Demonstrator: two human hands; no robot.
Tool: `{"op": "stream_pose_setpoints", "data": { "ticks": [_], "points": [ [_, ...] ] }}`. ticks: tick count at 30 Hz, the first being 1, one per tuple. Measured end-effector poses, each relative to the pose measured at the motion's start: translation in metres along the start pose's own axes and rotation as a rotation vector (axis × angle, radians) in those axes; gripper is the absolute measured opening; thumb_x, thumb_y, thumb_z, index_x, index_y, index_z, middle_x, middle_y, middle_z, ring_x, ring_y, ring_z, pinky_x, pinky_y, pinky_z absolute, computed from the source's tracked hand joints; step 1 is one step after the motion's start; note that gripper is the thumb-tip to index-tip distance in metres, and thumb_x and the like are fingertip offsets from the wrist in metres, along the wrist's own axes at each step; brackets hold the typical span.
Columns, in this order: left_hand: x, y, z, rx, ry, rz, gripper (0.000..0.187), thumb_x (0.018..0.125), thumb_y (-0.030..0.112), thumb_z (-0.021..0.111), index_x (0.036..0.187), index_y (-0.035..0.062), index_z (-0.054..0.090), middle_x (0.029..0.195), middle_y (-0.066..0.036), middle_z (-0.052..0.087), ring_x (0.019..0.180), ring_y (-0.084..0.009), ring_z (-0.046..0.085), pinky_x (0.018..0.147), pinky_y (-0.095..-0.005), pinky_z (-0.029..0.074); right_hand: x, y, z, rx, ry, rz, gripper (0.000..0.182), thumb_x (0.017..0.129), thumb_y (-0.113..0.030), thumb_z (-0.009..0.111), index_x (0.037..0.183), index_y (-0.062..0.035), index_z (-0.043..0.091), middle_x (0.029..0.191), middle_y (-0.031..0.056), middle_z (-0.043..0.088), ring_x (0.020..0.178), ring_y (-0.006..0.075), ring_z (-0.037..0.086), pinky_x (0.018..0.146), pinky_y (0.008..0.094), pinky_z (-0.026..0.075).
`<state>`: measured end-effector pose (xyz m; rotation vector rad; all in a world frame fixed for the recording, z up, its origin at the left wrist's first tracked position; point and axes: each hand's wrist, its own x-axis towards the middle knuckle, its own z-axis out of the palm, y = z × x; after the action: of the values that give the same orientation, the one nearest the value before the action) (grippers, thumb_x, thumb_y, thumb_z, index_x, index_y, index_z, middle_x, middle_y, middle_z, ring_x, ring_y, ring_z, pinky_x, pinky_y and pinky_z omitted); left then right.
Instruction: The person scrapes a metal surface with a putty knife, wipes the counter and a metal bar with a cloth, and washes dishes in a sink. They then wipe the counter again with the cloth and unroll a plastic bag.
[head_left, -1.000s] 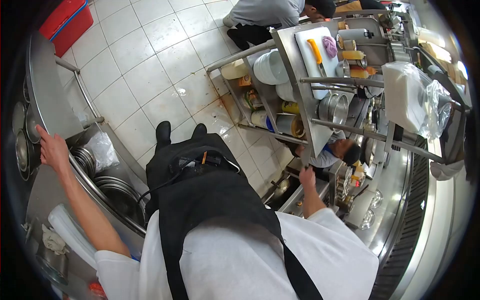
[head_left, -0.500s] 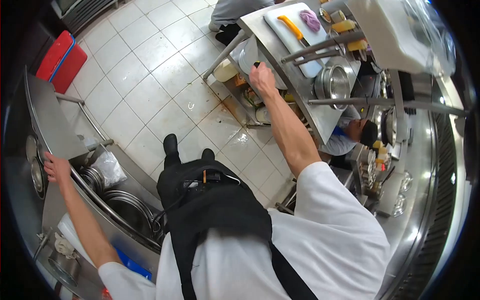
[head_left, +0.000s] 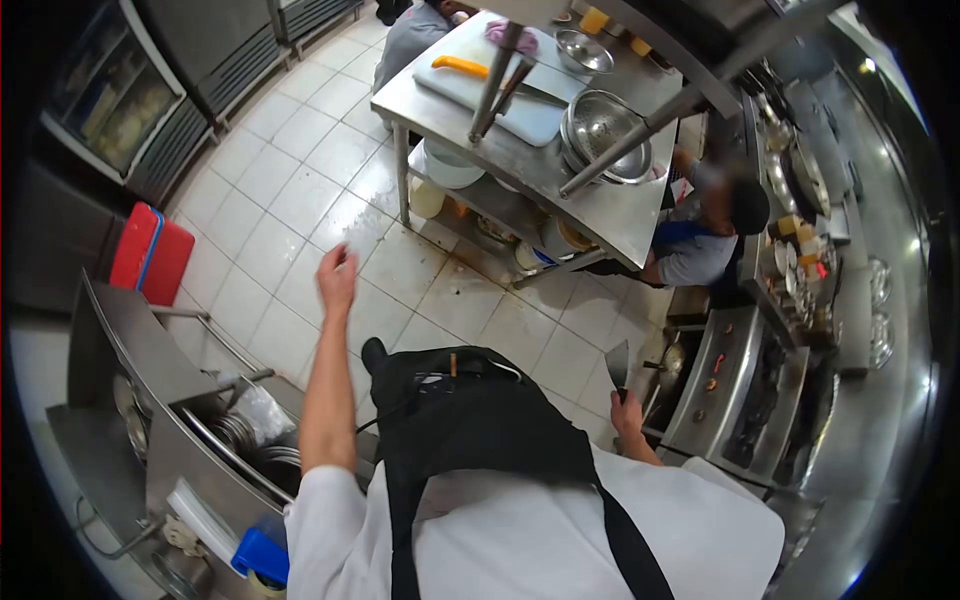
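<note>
My right hand [head_left: 628, 412] is closed round the black handle of a metal spatula [head_left: 618, 362], held at my right side with its broad blade pointing up. The blade is over the floor tiles, near the stove [head_left: 712, 385]. My left hand [head_left: 338, 282] is in the air in front of me above the tiled floor. Its fingers are loosely bent and slightly blurred, with nothing visible in them. It is apart from the steel counter [head_left: 130, 330] on my left.
Ahead stands a steel table [head_left: 398, 98] with a white cutting board [head_left: 540, 118], an orange-handled knife [head_left: 462, 67] and steel colanders [head_left: 612, 138]. One co-worker [head_left: 700, 235] is beyond its right end, another [head_left: 410, 45] at its far left. A red cooler [head_left: 150, 255] stands left.
My left hand has left the counter edge and swung forward and right. My right hand has drawn back from the table to my right side with the spatula. The view has turned.
</note>
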<state>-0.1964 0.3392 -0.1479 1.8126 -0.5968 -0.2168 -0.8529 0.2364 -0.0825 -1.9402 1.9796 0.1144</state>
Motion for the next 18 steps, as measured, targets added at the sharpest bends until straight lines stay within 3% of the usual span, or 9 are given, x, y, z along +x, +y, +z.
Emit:
{"op": "stream_pose_setpoints", "data": {
  "ticks": [1, 2, 5, 8, 11, 12, 15, 18],
  "points": [
    [0.02, 0.019, 0.039, -0.121, -0.016, -0.018, 0.031, 0.085, 0.016, 0.069, 0.111, -0.0008, 0.067, 0.098, -0.012, 0.069, 0.088, -0.0193, 0.066, 0.08, -0.0313, 0.053, -0.005, 0.015, 0.015, 0.039, 0.04, 0.011, 0.042, 0.093, -0.037, 0.056, 0.109, 0.0017, 0.058, 0.087, 0.025, 0.066, 0.082, 0.0422, 0.066, 0.071, 0.0483, 0.052],
    [0.035, 0.049, 0.074, -0.148, -0.037, 0.026, 0.03, 0.084, 0.016, 0.07, 0.109, -0.0008, 0.068, 0.098, -0.012, 0.07, 0.088, -0.0181, 0.067, 0.079, -0.0296, 0.053, -0.002, 0.038, 0.042, 0.163, 0.001, 0.086, 0.04, 0.093, -0.036, 0.057, 0.107, 0.0015, 0.058, 0.076, 0.0183, 0.064, 0.059, 0.0296, 0.066, 0.055, 0.0419, 0.052],
    [0.07, 0.107, 0.164, -0.252, -0.137, 0.064, 0.027, 0.082, 0.017, 0.071, 0.101, -0.0022, 0.07, 0.091, -0.011, 0.072, 0.082, -0.0175, 0.068, 0.077, -0.0285, 0.053, -0.036, -0.011, 0.025, 0.474, -0.191, 0.263, 0.037, 0.093, -0.035, 0.058, 0.106, 0.0004, 0.058, 0.069, 0.0112, 0.059, 0.047, 0.0195, 0.059, 0.045, 0.0363, 0.048],
    [0.092, 0.129, 0.217, -0.25, -0.114, -0.081, 0.031, 0.08, 0.022, 0.07, 0.102, -0.001, 0.071, 0.09, -0.012, 0.072, 0.082, -0.0203, 0.069, 0.077, -0.0313, 0.053, -0.064, -0.022, 0.033, 0.546, -0.166, 0.289, 0.036, 0.092, -0.033, 0.059, 0.1, 0.0028, 0.058, 0.065, 0.01, 0.059, 0.049, 0.0193, 0.059, 0.044, 0.0346, 0.048],
    [0.096, 0.142, 0.235, 0.002, -0.069, -0.029, 0.035, 0.079, 0.027, 0.072, 0.101, -0.0004, 0.071, 0.087, -0.011, 0.072, 0.079, -0.0206, 0.068, 0.078, -0.032, 0.053, -0.092, -0.028, 0.024, 0.5, -0.118, 0.306, 0.036, 0.092, -0.031, 0.059, 0.097, 0.0044, 0.058, 0.064, 0.0108, 0.059, 0.048, 0.0196, 0.059, 0.044, 0.0337, 0.047],
    [0.099, 0.143, 0.24, 0.051, -0.072, -0.029, 0.036, 0.077, 0.029, 0.07, 0.098, -0.0007, 0.07, 0.087, -0.015, 0.072, 0.079, -0.0248, 0.069, 0.078, -0.0346, 0.053, -0.099, -0.03, 0.02, 0.475, -0.106, 0.301, 0.036, 0.092, -0.031, 0.059, 0.096, 0.0046, 0.058, 0.064, 0.0108, 0.059, 0.049, 0.0196, 0.059, 0.043, 0.0337, 0.047],
    [0.103, 0.141, 0.244, 0.052, -0.025, 0.0, 0.032, 0.079, 0.027, 0.069, 0.094, -0.0011, 0.07, 0.085, -0.016, 0.072, 0.079, -0.0262, 0.069, 0.077, -0.0351, 0.053, -0.122, -0.032, 0.021, 0.593, -0.084, 0.535, 0.038, 0.091, -0.032, 0.06, 0.093, 0.0053, 0.058, 0.065, 0.0116, 0.06, 0.052, 0.0206, 0.061, 0.048, 0.0368, 0.048],
    [0.103, 0.15, 0.238, -0.004, -0.056, -0.044, 0.028, 0.08, 0.025, 0.067, 0.09, -0.0008, 0.07, 0.082, -0.016, 0.071, 0.077, -0.027, 0.069, 0.076, -0.0356, 0.053, -0.121, 0.057, 0.111, 0.214, 0.024, 0.361, 0.042, 0.09, -0.036, 0.062, 0.088, 0.0061, 0.059, 0.067, 0.0132, 0.062, 0.057, 0.0218, 0.062, 0.056, 0.042, 0.049]
  ]
}}
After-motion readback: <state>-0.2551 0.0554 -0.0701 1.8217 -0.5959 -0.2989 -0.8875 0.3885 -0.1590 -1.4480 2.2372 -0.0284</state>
